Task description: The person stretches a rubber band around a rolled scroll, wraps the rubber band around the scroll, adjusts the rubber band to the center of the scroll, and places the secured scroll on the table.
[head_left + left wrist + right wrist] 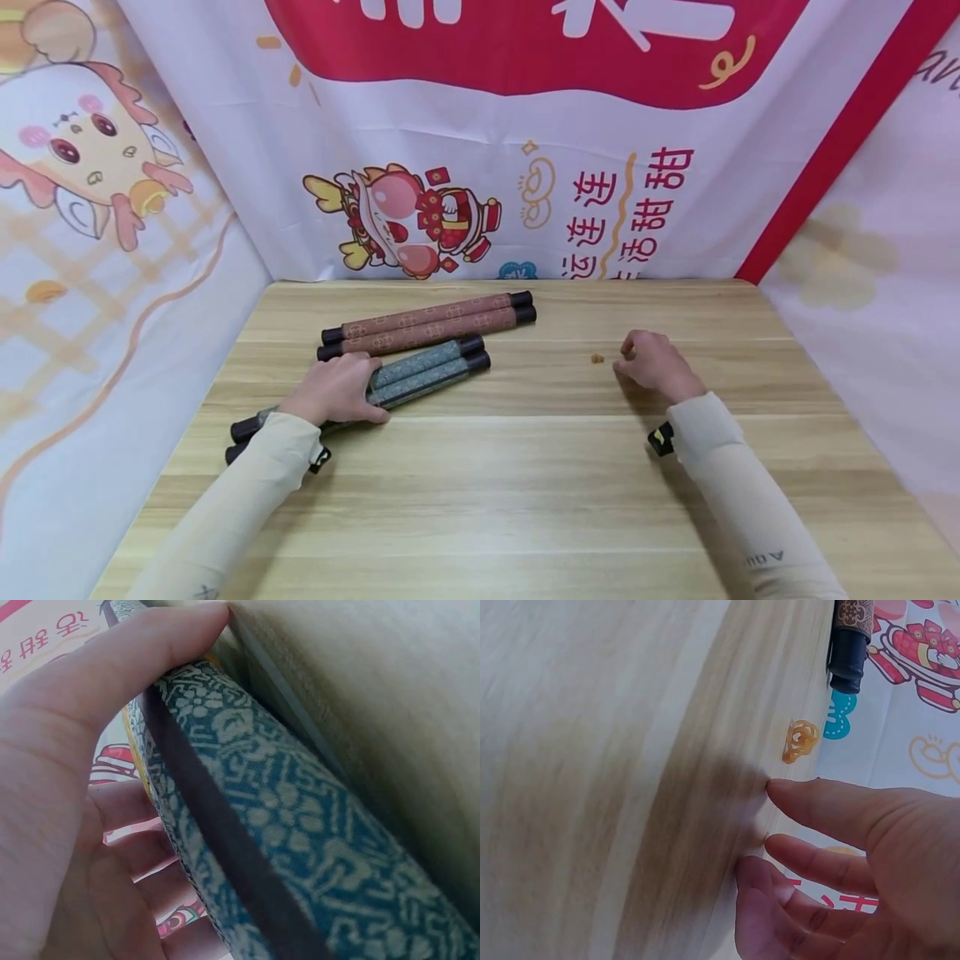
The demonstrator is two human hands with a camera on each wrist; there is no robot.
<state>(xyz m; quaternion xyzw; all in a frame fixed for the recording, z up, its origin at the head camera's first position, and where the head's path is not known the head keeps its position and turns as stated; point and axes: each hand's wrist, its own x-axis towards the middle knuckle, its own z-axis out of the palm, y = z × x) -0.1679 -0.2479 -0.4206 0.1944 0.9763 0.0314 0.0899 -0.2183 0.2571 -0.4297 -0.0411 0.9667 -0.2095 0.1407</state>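
My left hand (337, 389) grips a blue-green patterned scroll (420, 363), rolled into two parallel rolls with black ends, slanting across the left of the table. In the left wrist view the thumb crosses the patterned cloth (285, 817) from one side, while the other fingers curl behind it. A dark strip runs along this cloth. On the right, my right hand (656, 363) hovers low over the wood with thumb and fingers apart and nothing between them. Just beyond its thumb lies a small tangled orange rubber band (801, 741).
Behind the blue-green scroll lies a brown patterned scroll (438, 327), also in two rolls; its black end (847, 656) shows in the right wrist view. The wooden table (510, 492) meets a printed cloth backdrop (465, 117) at its far edge, with cloth on both sides.
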